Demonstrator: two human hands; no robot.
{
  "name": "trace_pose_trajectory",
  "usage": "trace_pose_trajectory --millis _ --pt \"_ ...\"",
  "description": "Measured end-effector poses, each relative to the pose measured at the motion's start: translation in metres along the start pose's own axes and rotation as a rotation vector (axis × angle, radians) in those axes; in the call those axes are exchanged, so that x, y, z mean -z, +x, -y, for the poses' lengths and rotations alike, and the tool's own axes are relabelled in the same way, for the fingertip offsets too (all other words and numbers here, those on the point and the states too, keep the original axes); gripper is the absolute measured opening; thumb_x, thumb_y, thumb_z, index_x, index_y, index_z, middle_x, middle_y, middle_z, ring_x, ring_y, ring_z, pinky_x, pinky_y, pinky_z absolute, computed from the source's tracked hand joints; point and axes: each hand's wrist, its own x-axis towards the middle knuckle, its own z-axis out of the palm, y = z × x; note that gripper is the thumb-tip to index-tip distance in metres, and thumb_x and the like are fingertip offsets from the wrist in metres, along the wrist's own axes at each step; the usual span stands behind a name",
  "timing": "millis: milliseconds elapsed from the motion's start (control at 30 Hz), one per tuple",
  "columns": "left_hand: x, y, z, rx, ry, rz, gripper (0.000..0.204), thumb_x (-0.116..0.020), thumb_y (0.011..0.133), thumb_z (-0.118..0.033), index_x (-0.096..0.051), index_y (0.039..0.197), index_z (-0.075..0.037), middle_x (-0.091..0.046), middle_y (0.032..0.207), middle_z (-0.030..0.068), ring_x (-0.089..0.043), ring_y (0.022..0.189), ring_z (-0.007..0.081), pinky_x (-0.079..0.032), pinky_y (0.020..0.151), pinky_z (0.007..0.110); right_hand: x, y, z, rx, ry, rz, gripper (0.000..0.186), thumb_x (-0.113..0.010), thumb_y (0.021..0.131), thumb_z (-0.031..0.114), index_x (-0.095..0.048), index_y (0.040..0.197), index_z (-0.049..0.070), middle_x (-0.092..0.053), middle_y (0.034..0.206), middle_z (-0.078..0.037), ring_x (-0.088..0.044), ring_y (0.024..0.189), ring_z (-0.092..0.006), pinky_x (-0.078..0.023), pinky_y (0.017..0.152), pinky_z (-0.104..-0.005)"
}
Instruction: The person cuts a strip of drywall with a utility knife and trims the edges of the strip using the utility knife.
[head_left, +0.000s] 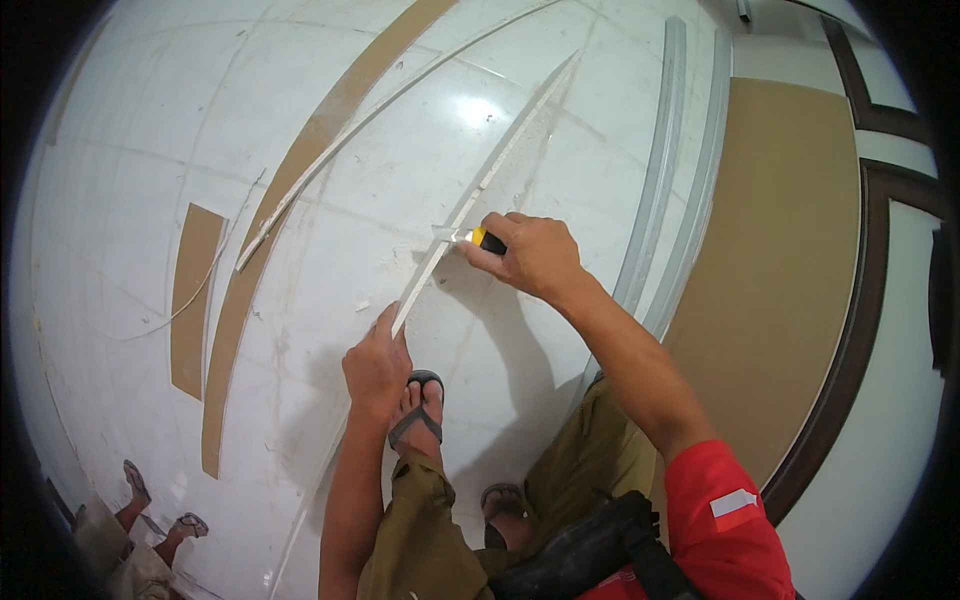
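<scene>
Head view, strip: a long, thin white strip of board lies flat on the glossy white floor, its long axis running diagonally from just in front of the person's feet, lower left, up to a tapered point at the upper right, near the bright light reflection.

Head view, left hand: the left hand presses down on the near end of the strip, fingers bunched and pointing along it; I judge this pins the piece so it does not slide under the blade. It grips nothing, only bears down.

Head view, right hand: the right hand is closed around a utility knife with a yellow and black body, its blade end pointing left and meeting the strip's edge about midway along it. The knife lies roughly across the strip's long axis.

Head view, stance: the person crouches, one sandalled foot just beside the left hand, which keeps both arms over the work.

Head view, surroundings: a long brown strip and a short brown panel piece lie to the left, well apart from the hands; two pale curved mouldings run along the right beside a large brown board. Another person's sandalled feet show at the lower left edge.
</scene>
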Motion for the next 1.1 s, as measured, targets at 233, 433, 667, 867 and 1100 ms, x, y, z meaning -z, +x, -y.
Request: trace_pose_trajectory --millis 233,433,667,867,1100 --pt "0.003 -0.001 0.000 0.001 -0.014 0.005 0.034 -0.067 0.101 -0.017 -0.069 0.135 -0.013 -0.071 0.074 0.0207 -0.071 0.066 0.0416 -0.056 0.062 0.050 0.006 0.010 -0.009 -0.036 0.019 -0.049 0.050 -0.069 0.095 0.060 -0.073 0.093 0.011 -0.072 0.076 -0.013 -0.072 0.069 -0.0359 -0.057 0.061 -0.0475" --pt "0.008 0.002 -0.004 0.046 0.019 0.110 0.036 -0.065 0.101 -0.015 -0.066 0.137 -0.011 -0.078 0.107 0.0155 -0.075 0.082 0.0392 -0.060 0.069 0.049 0.001 0.005 -0.001 -0.067 0.038 -0.089 0.051 -0.069 0.096 0.059 -0.072 0.089 0.009 -0.072 0.074 -0.012 -0.072 0.066 -0.0352 -0.056 0.059 -0.0474" --pt "0.004 0.000 -0.001 0.019 -0.006 0.046 0.035 -0.066 0.101 -0.016 -0.068 0.135 -0.012 -0.075 0.090 0.0185 -0.073 0.075 0.0405 -0.058 0.065 0.049 0.001 0.006 -0.004 -0.037 -0.002 -0.151 0.052 -0.067 0.098 0.059 -0.070 0.087 0.008 -0.072 0.075 -0.014 -0.071 0.066 -0.0358 -0.056 0.059 -0.0463" --pt "0.004 -0.001 -0.002 0.025 -0.029 0.038 0.035 -0.066 0.101 -0.017 -0.068 0.136 -0.013 -0.074 0.090 0.0182 -0.073 0.075 0.0406 -0.058 0.065 0.050 0.000 0.005 0.001 -0.135 0.024 -0.140 0.053 -0.066 0.100 0.058 -0.068 0.086 0.007 -0.072 0.076 -0.015 -0.071 0.066 -0.0379 -0.056 0.062 -0.0490" --pt "0.004 -0.002 -0.002 0.046 -0.025 0.032 0.035 -0.066 0.102 -0.020 -0.070 0.137 -0.015 -0.072 0.076 0.0223 -0.073 0.070 0.0423 -0.058 0.066 0.050 -0.001 -0.001 0.008 -0.175 0.133 -0.060 0.047 -0.069 0.101 0.050 -0.071 0.087 0.005 -0.072 0.072 -0.015 -0.070 0.062 -0.0320 -0.053 0.059 -0.0432"
